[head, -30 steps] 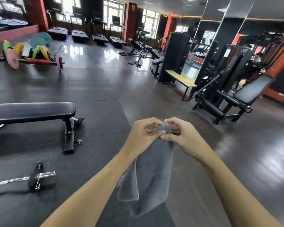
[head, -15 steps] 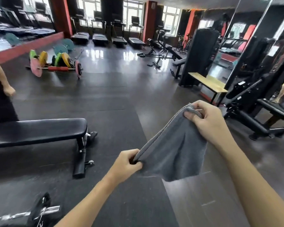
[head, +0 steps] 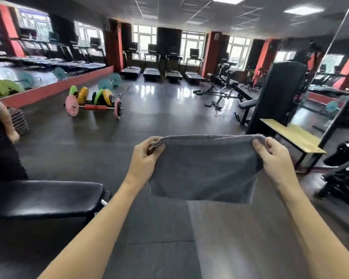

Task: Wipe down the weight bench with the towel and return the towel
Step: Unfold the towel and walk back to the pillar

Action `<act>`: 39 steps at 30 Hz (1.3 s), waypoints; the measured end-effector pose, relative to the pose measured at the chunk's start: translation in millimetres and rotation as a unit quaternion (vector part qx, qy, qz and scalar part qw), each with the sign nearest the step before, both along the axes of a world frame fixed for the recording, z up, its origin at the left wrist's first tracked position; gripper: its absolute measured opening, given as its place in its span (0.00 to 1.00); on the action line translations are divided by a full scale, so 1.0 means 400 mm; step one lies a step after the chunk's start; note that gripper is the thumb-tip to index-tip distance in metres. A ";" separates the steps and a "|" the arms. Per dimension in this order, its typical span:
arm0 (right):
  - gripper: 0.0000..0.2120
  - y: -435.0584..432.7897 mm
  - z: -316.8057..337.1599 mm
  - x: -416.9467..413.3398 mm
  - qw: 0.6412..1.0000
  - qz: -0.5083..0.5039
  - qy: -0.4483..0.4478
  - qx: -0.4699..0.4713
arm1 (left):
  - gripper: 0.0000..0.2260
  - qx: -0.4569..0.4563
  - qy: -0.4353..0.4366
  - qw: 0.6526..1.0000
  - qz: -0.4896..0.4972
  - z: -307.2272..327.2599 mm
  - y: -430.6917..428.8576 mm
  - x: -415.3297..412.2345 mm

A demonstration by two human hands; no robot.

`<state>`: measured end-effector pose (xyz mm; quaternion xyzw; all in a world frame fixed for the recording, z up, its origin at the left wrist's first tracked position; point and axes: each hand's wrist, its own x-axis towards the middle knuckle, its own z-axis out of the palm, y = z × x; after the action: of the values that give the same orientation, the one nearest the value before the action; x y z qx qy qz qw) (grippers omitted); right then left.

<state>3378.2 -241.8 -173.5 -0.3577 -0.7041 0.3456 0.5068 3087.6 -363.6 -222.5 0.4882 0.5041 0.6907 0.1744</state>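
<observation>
Towel stretched out, bench not yet touched

Nearest the camera, the left hand [head: 144,158] and right hand [head: 274,158] each pinch an upper corner of the grey towel [head: 206,168], holding it taut at centre frame so it hangs as a doubled rectangle clear of the floor. The black padded weight bench [head: 44,198] lies at lower left, just beside the left forearm and apart from the towel. This looks like the readying step, with wiping yet to begin; the next move likely calls for turning left, lowering the cloth flat onto the pad and pressing along its length.

Further off, a wooden bench [head: 290,135] stands at right, a loaded barbell [head: 95,106] with coloured plates at mid left, and treadmills [head: 161,71] line the far windows.

The weight bench's left end and legs are cut off or hidden. A bystander [head: 0,137] at the left edge is only partly in frame. Where the towel belongs cannot be made out
</observation>
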 end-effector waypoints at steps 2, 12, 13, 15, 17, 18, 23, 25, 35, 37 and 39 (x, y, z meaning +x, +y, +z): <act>0.12 0.126 0.030 -0.049 1.000 0.009 0.009 0.017 | 0.03 0.032 0.037 0.998 0.046 0.075 0.109 -0.047; 0.14 0.661 0.024 -0.380 0.991 0.120 -0.001 -0.059 | 0.06 -0.021 0.058 0.993 0.105 0.187 0.576 -0.388; 0.16 0.716 0.008 -0.426 0.989 0.127 -0.013 -0.074 | 0.07 -0.033 0.070 0.991 0.111 0.175 0.625 -0.438; 0.17 0.827 -0.016 -0.526 0.982 0.142 -0.024 -0.124 | 0.11 -0.063 0.087 0.989 0.104 0.145 0.725 -0.548; 0.13 0.928 -0.021 -0.635 0.975 0.142 -0.036 -0.168 | 0.24 -0.106 0.094 0.986 0.093 0.127 0.819 -0.663; 0.11 0.973 -0.011 -0.694 0.971 0.145 -0.040 -0.185 | 0.28 -0.127 0.104 0.982 0.092 0.122 0.866 -0.724; 0.12 1.174 0.115 -0.919 0.984 0.117 0.006 -0.134 | 0.19 -0.066 0.062 0.991 0.102 0.227 1.046 -0.928; 0.13 1.238 0.171 -0.951 0.989 0.106 0.052 -0.085 | 0.06 -0.014 0.049 0.993 0.104 0.277 1.085 -0.988; 0.08 1.719 0.092 -1.383 0.980 0.179 0.064 -0.067 | 0.16 -0.027 0.059 0.989 0.132 0.196 1.542 -1.346; 0.08 1.834 0.068 -1.475 0.979 0.186 0.062 -0.057 | 0.11 -0.033 0.060 0.986 0.150 0.186 1.643 -1.415; 0.07 1.946 0.063 -1.566 0.978 0.194 0.061 -0.040 | 0.09 -0.029 0.072 0.980 0.181 0.200 1.740 -1.480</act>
<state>2751.9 536.5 -148.4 -0.2123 -0.7137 0.4860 0.4575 2495.6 332.3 -142.5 0.4325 0.6152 0.6587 0.0241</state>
